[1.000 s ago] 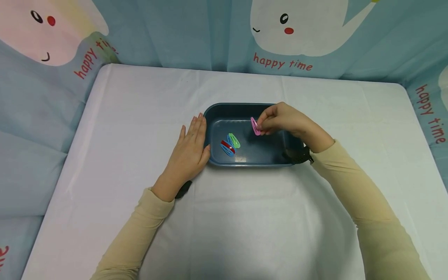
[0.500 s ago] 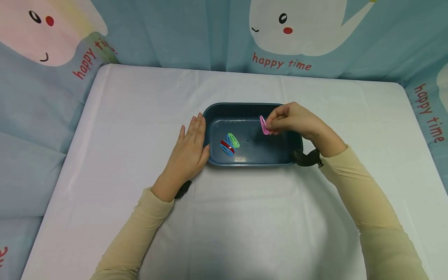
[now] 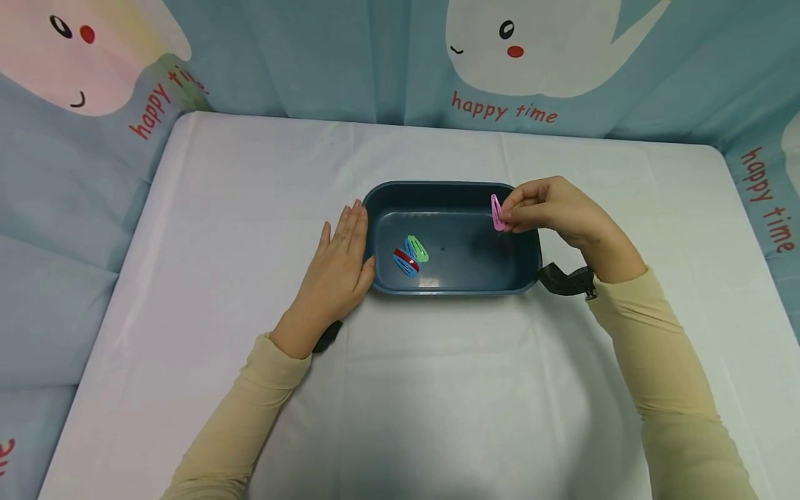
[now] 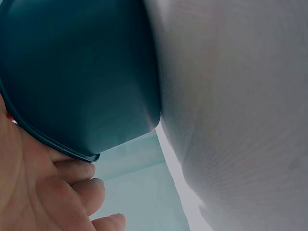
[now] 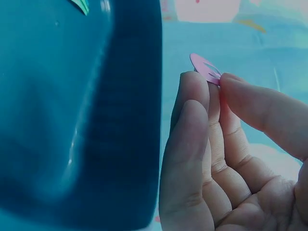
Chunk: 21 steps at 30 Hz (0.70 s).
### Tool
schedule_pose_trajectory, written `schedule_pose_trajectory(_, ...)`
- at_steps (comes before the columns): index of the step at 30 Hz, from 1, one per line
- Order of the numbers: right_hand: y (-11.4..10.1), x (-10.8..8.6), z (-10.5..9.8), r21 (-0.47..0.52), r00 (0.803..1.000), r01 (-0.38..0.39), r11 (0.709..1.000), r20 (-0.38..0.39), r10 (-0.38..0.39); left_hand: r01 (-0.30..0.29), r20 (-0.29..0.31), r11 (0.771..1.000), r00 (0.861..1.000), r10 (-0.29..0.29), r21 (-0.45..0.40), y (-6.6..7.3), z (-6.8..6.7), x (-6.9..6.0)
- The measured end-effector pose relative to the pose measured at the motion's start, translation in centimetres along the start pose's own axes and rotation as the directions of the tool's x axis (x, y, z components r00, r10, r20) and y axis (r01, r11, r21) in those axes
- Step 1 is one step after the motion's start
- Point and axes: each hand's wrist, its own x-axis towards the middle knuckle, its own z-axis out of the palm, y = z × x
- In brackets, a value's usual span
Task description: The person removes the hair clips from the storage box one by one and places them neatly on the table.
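Between thumb and fingertips, my right hand (image 3: 553, 208) pinches a pink snap hair clip (image 3: 497, 212) over the right end of a dark blue tray (image 3: 462, 288). The right wrist view shows that pink clip (image 5: 204, 70) held up beside the tray wall (image 5: 130, 120). My left hand (image 3: 334, 267) rests with straight fingers against the tray's left rim. Inside the tray, toward the left, lie a green hair clip (image 3: 417, 249), a red one (image 3: 407, 260) and blue clips (image 3: 405, 267), overlapping. How many blue ones there are I cannot tell.
The tray stands on a table with a white cloth (image 3: 400, 389). A blue curtain (image 3: 325, 62) with cartoon prints hangs along the back and the sides. Each wrist wears a dark strap mount, the right one (image 3: 565, 279) close to the tray's corner.
With the pink hair clip still pinched, my right hand has moved right and slightly away from me, toward the tray's right rim. The left hand and the other clips have stayed in place.
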Motion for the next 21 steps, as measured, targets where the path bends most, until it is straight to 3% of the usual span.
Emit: schedule_pose_trajectory(21, 1.4, -1.8, -3.1, 0.13, 0.995, 0.045, 0.99, -0.094, -0.033, -0.006, -0.017, 1.0, 1.0, 0.006, 0.007, 0.0, 0.1, 0.0)
